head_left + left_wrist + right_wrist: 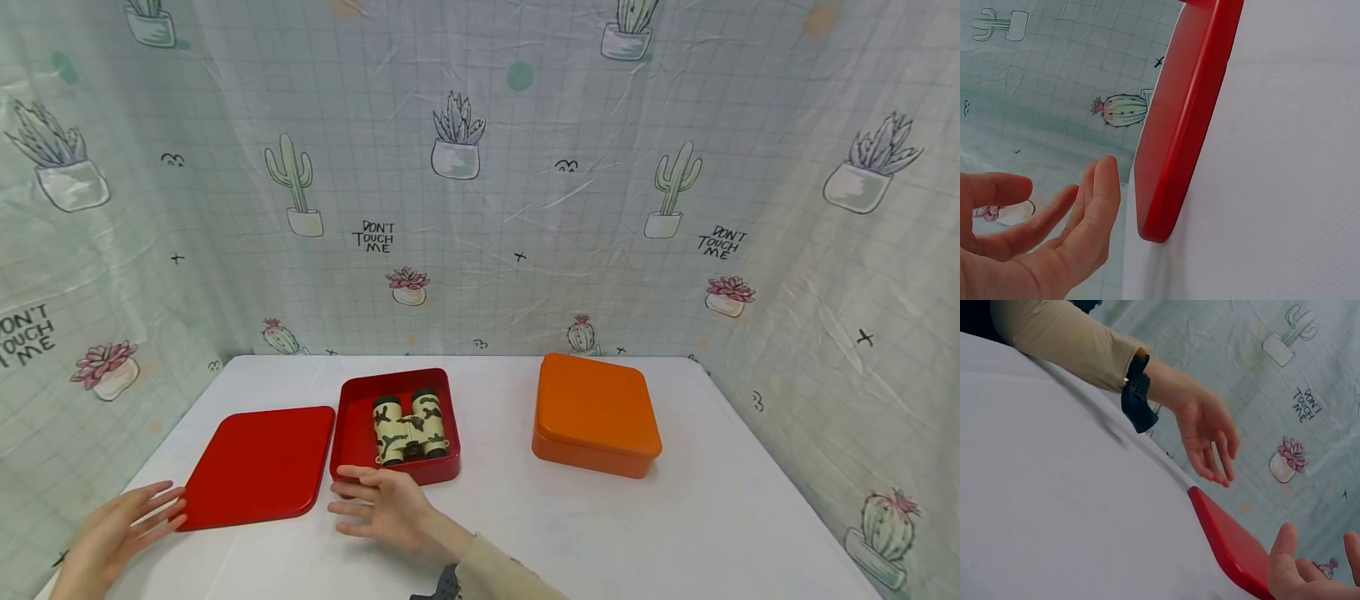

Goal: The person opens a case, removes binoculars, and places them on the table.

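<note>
A flat red lid (258, 467) lies on the left of the white table. By its near left corner hovers my left hand (120, 533), fingers loosely spread and holding nothing; the left wrist view shows a gap between the fingers and the lid's edge (1179, 144). To the lid's right stands an open red tin (356, 417), with camouflage-patterned binoculars (411, 427) lying inside. My right hand (393, 508) is in front of the tin's near wall, fingers extended and apart, with nothing in it. Whether it touches the tin, I cannot tell.
A closed orange tin (596, 412) stands at the right of the white table (510, 533). A curtain printed with cacti (480, 208) hangs behind the table and along both sides. A dark wrist strap (1139, 403) is on the left wrist.
</note>
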`<state>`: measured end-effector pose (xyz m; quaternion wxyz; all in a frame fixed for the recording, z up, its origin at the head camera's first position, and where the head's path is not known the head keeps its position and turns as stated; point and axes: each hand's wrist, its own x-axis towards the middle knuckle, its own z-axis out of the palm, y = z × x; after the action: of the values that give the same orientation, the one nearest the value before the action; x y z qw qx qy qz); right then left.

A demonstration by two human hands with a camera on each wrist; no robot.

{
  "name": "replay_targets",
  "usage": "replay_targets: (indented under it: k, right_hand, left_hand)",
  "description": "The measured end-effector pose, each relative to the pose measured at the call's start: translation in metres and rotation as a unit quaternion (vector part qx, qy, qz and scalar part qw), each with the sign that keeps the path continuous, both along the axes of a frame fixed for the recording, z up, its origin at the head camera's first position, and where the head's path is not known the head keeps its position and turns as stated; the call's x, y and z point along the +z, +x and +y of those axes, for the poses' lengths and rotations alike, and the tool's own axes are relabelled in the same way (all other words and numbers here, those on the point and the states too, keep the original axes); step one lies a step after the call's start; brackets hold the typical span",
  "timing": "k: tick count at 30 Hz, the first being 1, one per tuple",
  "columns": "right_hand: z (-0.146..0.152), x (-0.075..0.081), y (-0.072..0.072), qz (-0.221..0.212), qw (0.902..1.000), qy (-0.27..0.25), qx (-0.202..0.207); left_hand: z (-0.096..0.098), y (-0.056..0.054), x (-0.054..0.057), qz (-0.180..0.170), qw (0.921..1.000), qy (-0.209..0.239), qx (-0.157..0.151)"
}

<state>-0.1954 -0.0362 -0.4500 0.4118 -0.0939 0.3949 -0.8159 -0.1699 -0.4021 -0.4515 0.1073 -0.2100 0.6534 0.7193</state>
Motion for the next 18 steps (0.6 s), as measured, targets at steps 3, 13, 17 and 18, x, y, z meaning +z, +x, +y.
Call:
replay_targets:
  k: [3,13,17,18]
  right_hand:
    - [0.006,0.003,0.0,0.005,1.0,0.004,0.003]
    - [0.026,0.009,0.001,0.057,0.9978,0.033,0.006]
    - [0.036,0.01,-0.001,0.085,0.9955,0.042,0.0]
    - [0.039,0.01,-0.001,0.091,0.9949,0.044,0.0]
  left_hand:
    - [0.003,0.001,0.0,0.004,0.9998,-0.018,-0.005]
    - [0.02,0.009,0.012,0.022,0.9971,-0.071,-0.018]
    - [0.028,0.008,0.013,0.034,0.9959,-0.077,-0.033]
    - [0.029,0.007,0.012,0.038,0.9955,-0.078,-0.037]
